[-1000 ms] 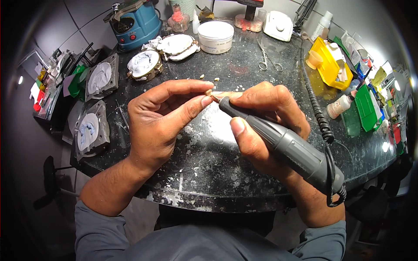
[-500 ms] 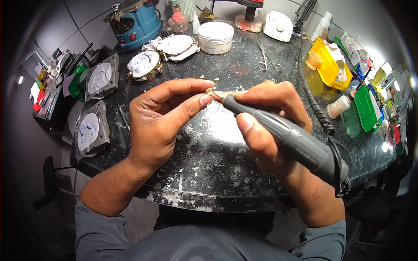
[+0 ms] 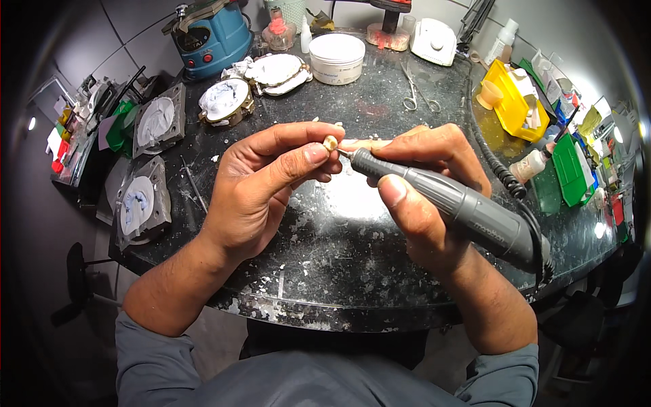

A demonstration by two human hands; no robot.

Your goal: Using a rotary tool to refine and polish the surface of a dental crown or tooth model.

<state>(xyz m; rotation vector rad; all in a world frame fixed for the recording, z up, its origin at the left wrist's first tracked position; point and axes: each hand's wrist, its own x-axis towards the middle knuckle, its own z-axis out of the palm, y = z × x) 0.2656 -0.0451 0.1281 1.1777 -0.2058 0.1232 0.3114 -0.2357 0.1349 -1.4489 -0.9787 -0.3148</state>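
My left hand (image 3: pixel 251 186) pinches a small cream tooth-like piece (image 3: pixel 331 143) between finger and thumb above the worktop. My right hand (image 3: pixel 424 193) grips a dark grey rotary handpiece (image 3: pixel 461 214) with a coiled cord (image 3: pixel 508 182). The handpiece's narrow metal tip points left, at or very close to the piece; exact contact is hard to make out. A few small cream bits (image 3: pixel 316 119) lie just beyond my fingers, partly hidden.
Metal flasks with white fillings (image 3: pixel 146 207) and a thin tool (image 3: pixel 192 184) lie left. Behind stand a white tub (image 3: pixel 337 60), scissors (image 3: pixel 420 95) and a blue machine (image 3: pixel 210 44). A yellow tray (image 3: pixel 515 102), bottle (image 3: pixel 529 166) and green tray (image 3: pixel 571 169) are right, on the dark worktop (image 3: pixel 325 292).
My left hand has shifted slightly right and turned, showing more of the piece's face. The handpiece has moved up and right, lying at a flatter angle, with my right hand still round it.
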